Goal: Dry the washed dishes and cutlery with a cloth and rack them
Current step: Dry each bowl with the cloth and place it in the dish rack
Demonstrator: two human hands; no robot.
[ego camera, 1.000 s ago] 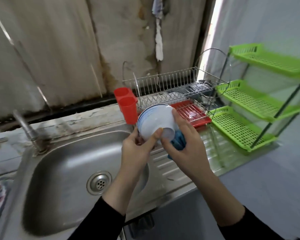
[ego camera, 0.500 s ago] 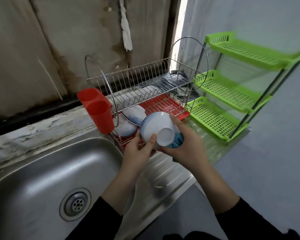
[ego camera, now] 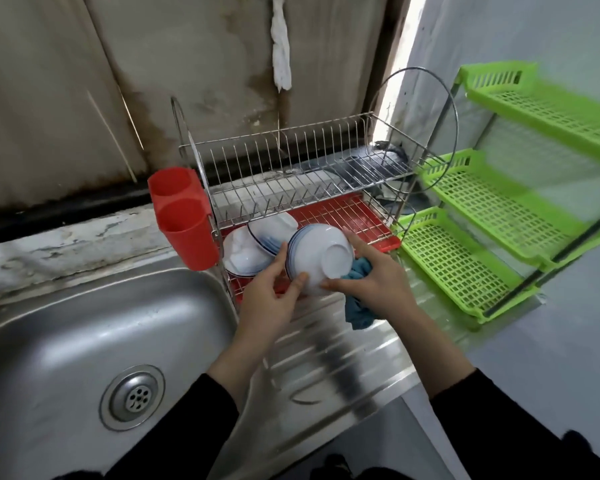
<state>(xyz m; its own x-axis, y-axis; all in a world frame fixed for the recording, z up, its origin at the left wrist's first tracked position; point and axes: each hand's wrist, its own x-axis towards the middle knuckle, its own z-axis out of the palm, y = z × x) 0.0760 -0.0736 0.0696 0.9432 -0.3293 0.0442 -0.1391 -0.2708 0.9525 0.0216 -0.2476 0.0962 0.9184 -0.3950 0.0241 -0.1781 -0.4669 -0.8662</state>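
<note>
Both hands grip a bowl (ego camera: pixel 321 261) before the dish rack (ego camera: pixel 309 157). Just beyond the fingers (ego camera: pixel 282 255) of the left hand (ego camera: pixel 274 303), two racked bowls (ego camera: pixel 250 258) fill the lower tier's left end, and a red cutlery holder (ego camera: pixel 184 226) hangs farther left. Beyond the fingers (ego camera: pixel 355 244) of the right hand (ego camera: pixel 378 285), the red tray (ego camera: pixel 357 216) lies open under the low upper tier. A green shelf (ego camera: pixel 465 271) stands to their right. The counter's drainboard (ego camera: pixel 326 358) lies open below.

Glossy white bowl (ego camera: pixel 321 261), brushed steel sink (ego camera: pixel 66 341), teal cloth (ego camera: pixel 359 311), wire rack (ego camera: pixel 309 168)
</note>
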